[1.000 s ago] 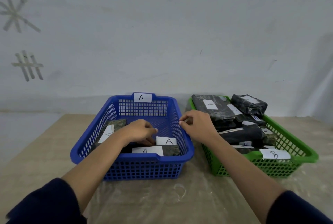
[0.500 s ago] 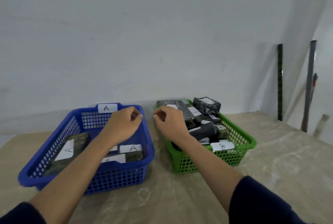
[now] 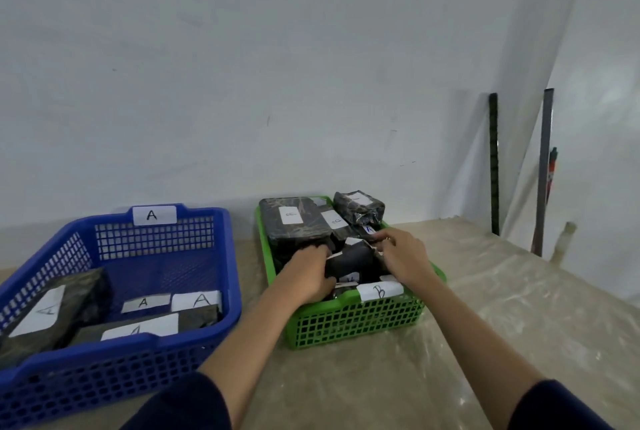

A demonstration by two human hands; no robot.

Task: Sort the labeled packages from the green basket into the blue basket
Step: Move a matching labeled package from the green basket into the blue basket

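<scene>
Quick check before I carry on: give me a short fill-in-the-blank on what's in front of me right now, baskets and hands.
1. Both hands, left hand and right hand, are inside the ____ basket.
2. The tag on the blue basket rim reads ____.
3. The tag on the near rim of the green basket reads ____.
4. The hands flank a dark package lying ____ them.

Missing words: green; A; B; between

Two baskets here, one blue basket (image 3: 114,294) and one green basket (image 3: 349,319). Blue one's got four A-labeled packages (image 3: 52,315) showing. Two hands (image 3: 308,277) in the green.
</scene>
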